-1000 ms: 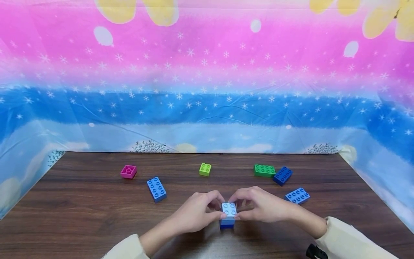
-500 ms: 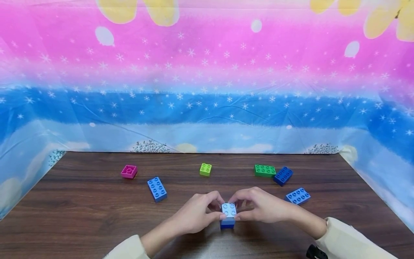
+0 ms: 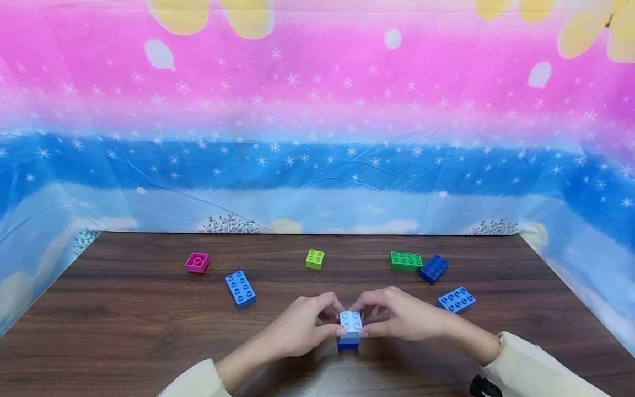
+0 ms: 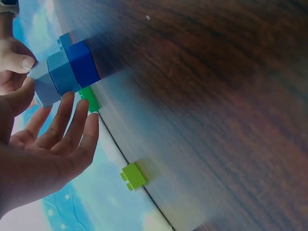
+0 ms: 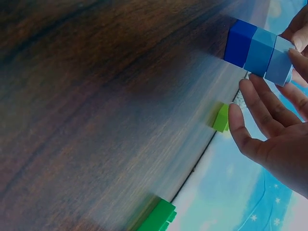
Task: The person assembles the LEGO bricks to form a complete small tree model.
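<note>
A small stack of toy building bricks stands on the table before me. Its dark blue brick [image 4: 83,64] is at the bottom, a mid-blue brick [image 4: 61,73] in the middle and a pale blue brick [image 3: 351,321] with studs on top. From the left, my left hand [image 3: 303,326] pinches the pale blue brick between thumb and fingers. My right hand [image 3: 404,314] pinches the same brick from the opposite side. The lower fingers [image 5: 262,108] of the right hand spread loosely beside the stack. Both thumbs lie on the near side of the top brick.
Behind the hands, a lime brick [image 3: 315,259] sits at the back. To the left lie a magenta brick [image 3: 197,263], hollow side up, and a blue brick [image 3: 240,289]. On the right are a green brick [image 3: 405,261], a dark blue brick [image 3: 434,268] and another blue brick [image 3: 456,300].
</note>
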Available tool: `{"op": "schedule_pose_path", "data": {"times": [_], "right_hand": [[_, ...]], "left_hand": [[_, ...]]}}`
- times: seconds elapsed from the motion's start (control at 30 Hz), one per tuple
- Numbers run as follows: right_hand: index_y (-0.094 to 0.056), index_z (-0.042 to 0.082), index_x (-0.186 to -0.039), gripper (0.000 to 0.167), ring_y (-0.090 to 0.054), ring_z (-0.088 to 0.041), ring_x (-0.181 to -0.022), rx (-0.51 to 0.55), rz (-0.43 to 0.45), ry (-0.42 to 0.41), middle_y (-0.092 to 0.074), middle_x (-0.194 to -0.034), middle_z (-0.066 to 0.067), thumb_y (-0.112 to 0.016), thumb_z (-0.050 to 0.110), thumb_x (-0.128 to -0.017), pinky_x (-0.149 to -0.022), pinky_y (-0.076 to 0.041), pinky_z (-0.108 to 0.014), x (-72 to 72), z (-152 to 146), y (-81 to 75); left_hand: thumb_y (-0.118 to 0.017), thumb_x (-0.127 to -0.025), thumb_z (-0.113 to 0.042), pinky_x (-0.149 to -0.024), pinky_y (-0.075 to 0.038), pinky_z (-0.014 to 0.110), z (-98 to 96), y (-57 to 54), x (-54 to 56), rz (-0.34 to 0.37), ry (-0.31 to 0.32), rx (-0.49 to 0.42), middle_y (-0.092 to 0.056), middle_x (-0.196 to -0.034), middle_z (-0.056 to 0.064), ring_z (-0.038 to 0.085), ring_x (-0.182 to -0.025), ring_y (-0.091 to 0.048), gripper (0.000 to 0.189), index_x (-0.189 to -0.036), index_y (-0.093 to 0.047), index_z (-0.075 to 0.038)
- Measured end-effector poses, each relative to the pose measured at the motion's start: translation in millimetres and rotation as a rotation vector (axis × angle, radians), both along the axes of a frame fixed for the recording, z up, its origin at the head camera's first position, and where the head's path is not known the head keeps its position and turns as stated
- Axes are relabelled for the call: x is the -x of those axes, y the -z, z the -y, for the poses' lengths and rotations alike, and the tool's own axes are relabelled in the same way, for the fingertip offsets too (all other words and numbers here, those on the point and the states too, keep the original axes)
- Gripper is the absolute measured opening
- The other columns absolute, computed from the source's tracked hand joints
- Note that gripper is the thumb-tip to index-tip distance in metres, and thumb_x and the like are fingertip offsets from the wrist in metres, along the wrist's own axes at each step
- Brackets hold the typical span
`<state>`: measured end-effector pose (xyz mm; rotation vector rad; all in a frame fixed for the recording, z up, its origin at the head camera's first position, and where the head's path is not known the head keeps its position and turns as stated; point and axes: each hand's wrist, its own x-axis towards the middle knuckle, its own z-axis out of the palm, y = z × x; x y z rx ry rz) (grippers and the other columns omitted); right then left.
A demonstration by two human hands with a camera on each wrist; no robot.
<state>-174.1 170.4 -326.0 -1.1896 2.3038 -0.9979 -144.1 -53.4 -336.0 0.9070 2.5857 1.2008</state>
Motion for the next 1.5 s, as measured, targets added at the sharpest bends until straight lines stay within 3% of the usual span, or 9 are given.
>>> {"op": "schedule_pose_path", "data": {"times": [0.37, 1.13, 1.5], "right_hand": [[-0.058, 0.012, -0.108, 0.025, -0.058, -0.011, -0.094, 0.023, 0.034, -0.012, -0.061, -0.102, 0.003, -0.063, 0.024, -0.087, -0.080, -0.048, -0.027, 1.7, -1.2, 4.0], [-0.050, 0.016, -0.111, 0.026, -0.057, -0.011, -0.096, 0.014, 0.056, -0.012, -0.060, -0.100, 0.005, -0.061, 0.026, -0.089, -0.083, -0.047, -0.031, -0.1, -3.6, 4.3], [-0.052, 0.013, -0.110, 0.025, -0.057, -0.011, -0.095, 0.034, 0.060, -0.027, -0.061, -0.101, 0.003, -0.059, 0.024, -0.090, -0.083, -0.048, -0.032, 0.4, -3.6, 4.3]], "left_hand": [[-0.066, -0.084, -0.020, -0.070, -0.048, 0.024, 0.7, 1.2, 0.9, 0.011, -0.005, 0.008, -0.064, -0.086, -0.002, 0.009, -0.080, -0.060, 0.016, -0.094, -0.057, -0.012], [-0.066, -0.084, -0.019, -0.071, -0.048, 0.024, 0.4, 0.1, 0.2, 0.018, 0.009, 0.009, -0.064, -0.088, 0.001, 0.009, -0.082, -0.060, 0.016, -0.094, -0.056, -0.012], [-0.067, -0.084, -0.019, -0.070, -0.048, 0.024, 0.9, -0.5, 0.3, 0.019, 0.012, 0.003, -0.065, -0.088, 0.001, 0.009, -0.082, -0.060, 0.016, -0.094, -0.056, -0.012]]}}
